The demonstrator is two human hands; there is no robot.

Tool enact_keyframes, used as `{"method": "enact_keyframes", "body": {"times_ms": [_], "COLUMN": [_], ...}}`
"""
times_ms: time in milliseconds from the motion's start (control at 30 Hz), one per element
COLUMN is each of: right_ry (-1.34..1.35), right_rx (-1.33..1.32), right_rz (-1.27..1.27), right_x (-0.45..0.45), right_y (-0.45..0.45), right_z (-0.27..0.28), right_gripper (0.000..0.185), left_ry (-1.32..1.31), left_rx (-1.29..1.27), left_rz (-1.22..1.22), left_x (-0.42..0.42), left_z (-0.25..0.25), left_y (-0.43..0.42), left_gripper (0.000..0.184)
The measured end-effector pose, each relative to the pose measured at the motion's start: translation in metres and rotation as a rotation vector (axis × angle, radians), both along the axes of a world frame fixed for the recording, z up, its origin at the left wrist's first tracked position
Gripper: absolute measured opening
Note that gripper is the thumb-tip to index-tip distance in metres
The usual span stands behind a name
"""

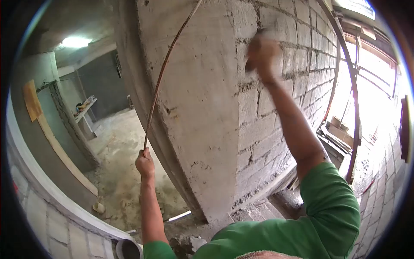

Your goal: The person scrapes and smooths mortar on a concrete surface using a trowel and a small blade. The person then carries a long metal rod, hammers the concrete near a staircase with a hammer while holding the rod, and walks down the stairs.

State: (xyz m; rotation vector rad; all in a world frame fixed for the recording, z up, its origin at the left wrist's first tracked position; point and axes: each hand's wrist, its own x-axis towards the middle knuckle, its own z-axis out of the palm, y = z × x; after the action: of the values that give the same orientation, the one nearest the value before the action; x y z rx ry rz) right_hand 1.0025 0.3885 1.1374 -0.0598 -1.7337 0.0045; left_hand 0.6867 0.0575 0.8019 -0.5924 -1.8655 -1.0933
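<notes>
My left hand (145, 164) is wrapped round the lower part of a long ribbed steel rebar (161, 73). The bar rises in a slight curve across the grey concrete column (198, 99) and leaves the view at the top. Higher up and to the right, my right hand (265, 54) is raised in front of the block wall (263, 129). Motion smears its fingers. A dark, blurred shape shows at the hand; what it is cannot be made out. Whether this hand touches the wall is unclear.
A doorway on the left opens onto a room with a rough concrete floor (120, 134) and a wooden plank (64, 151). Concrete steps (258, 211) lie below the block wall. Stacked boards (334, 140) and a bent timber post (351, 86) stand right. A round pipe end or bucket (129, 249) sits bottom left.
</notes>
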Motion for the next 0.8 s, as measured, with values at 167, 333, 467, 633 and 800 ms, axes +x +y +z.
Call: {"method": "enact_keyframes", "body": {"times_ms": [167, 333, 467, 633, 800], "right_ry": [-0.17, 0.155, 0.219, 0.185, 0.074], "right_rx": [-0.363, -0.522, -0.579, -0.569, -0.503], "right_rz": [0.042, 0.453, 0.587, 0.539, 0.194], "right_x": [0.001, 0.03, 0.054, 0.042, -0.007], "right_y": [-0.034, -0.035, -0.035, -0.01, 0.015], "right_z": [-0.015, -0.042, -0.029, -0.026, -0.028], "right_gripper": [0.056, 0.045, 0.051, 0.05, 0.052], "left_ry": [-0.043, -0.053, -0.114, 0.02, 0.065], "left_rx": [-0.154, -0.095, -0.08, -0.112, -0.151], "left_rz": [0.059, -0.046, -0.087, 0.07, 0.115], "left_x": [0.007, 0.033, 0.038, 0.023, 0.019], "left_z": [-0.002, -0.003, 0.026, 0.061, 0.062], "left_y": [-0.014, -0.029, -0.015, -0.001, -0.007], "left_gripper": [0.043, 0.044, 0.046, 0.045, 0.046]}}
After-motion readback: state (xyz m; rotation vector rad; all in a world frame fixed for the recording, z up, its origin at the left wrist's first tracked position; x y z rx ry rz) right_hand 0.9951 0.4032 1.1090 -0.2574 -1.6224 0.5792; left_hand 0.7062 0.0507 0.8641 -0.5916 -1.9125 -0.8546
